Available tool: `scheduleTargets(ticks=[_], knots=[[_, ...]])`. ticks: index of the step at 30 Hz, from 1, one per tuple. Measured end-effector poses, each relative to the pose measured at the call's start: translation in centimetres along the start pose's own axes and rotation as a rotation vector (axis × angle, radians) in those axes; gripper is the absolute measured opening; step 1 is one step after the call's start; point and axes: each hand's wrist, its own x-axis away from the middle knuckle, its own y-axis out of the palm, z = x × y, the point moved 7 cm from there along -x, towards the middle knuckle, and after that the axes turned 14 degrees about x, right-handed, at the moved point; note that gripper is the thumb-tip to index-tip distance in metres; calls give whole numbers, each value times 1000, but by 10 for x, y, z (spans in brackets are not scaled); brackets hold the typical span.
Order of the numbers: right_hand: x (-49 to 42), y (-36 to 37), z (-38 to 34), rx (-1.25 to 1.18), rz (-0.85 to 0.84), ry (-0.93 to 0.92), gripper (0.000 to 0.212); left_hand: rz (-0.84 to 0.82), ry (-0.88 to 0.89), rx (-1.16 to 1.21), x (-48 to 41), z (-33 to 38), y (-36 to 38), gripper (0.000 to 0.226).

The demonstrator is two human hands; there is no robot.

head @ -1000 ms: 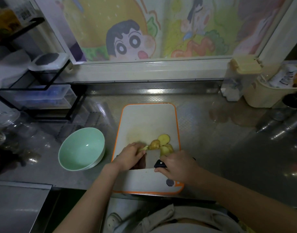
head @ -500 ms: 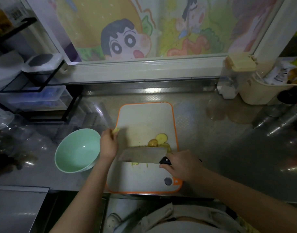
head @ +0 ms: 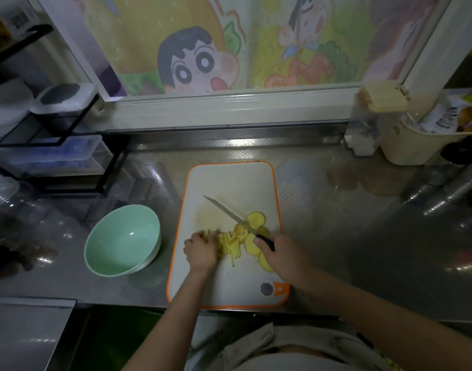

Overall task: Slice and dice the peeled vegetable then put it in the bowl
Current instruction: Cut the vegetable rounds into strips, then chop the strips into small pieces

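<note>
- Left hand [head: 201, 251]: palm down on the cutting board [head: 229, 180]; fingers curled round the near end of a bunch of strips [head: 230, 246]; the fingertips are blurred, with yellow showing between them.
- Right hand [head: 283, 257]: fingers and thumb wrapped round the black handle of a knife [head: 229, 214]; the forefinger lies along the top of the handle.
- Knife: the thin blade is seen edge-on; it runs from the right hand away and to the left, and its tip points past the left hand's fingertips; the blade crosses above a small yellow chunk [head: 240, 230] just ahead of the right hand.
- Vegetable: pale yellow and already partly cut; the strips lie between the two hands and touch the left one; round slices [head: 255, 219] lie just ahead of the right hand and partly under it; all the pieces in view are on the board.
- Bowl [head: 122, 236]: mint green, just to the left of the left hand; it stands on the steel counter [head: 336, 236] beside the board's orange edge; nothing shows inside it.
- Beyond both hands: a cartoon picture [head: 197, 62] behind the counter's back edge; far to the right of the right hand, a cream tub [head: 406, 145].
</note>
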Motion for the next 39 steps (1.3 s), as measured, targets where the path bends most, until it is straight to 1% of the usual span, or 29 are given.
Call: scheduleTargets(ticks=[1, 3, 6, 9, 12, 16, 20, 24, 26, 28, 31, 36, 39], knots=[[0, 1, 1, -7, -9, 10, 50, -23, -29, -57, 4, 2, 7, 58], [1, 3, 2, -25, -24, 20, 49, -64, -9, -178, 13, 9, 20, 72], [3, 4, 4, -63, -44, 21, 43, -89, 65, -325, 19, 13, 31, 78], [5, 5, 6, -90, -56, 25, 41, -83, 121, -435, 21, 13, 35, 69], [4, 6, 8, -88, -53, 33, 47, -104, 184, -495, 20, 13, 38, 60], [3, 7, 8, -79, -56, 33, 48, -110, 275, -563, 19, 16, 35, 51], [4, 10, 5, -93, -90, 33, 46, -155, 386, -646, 17, 18, 31, 50], [2, 12, 5, -76, -97, 35, 45, -247, 499, -754, 14, 17, 26, 51], [2, 14, 5, -77, -100, 36, 43, -297, 525, -769, 13, 16, 24, 54], [2, 15, 6, -82, -107, 36, 42, -333, 503, -727, 12, 16, 21, 60], [1, 14, 6, -72, -107, 34, 43, -330, 457, -645, 13, 20, 21, 64], [2, 15, 5, -83, -103, 30, 44, -244, 483, -645, 17, 29, 31, 46], [3, 15, 5, -90, -100, 32, 44, -225, 528, -672, 18, 32, 35, 40]])
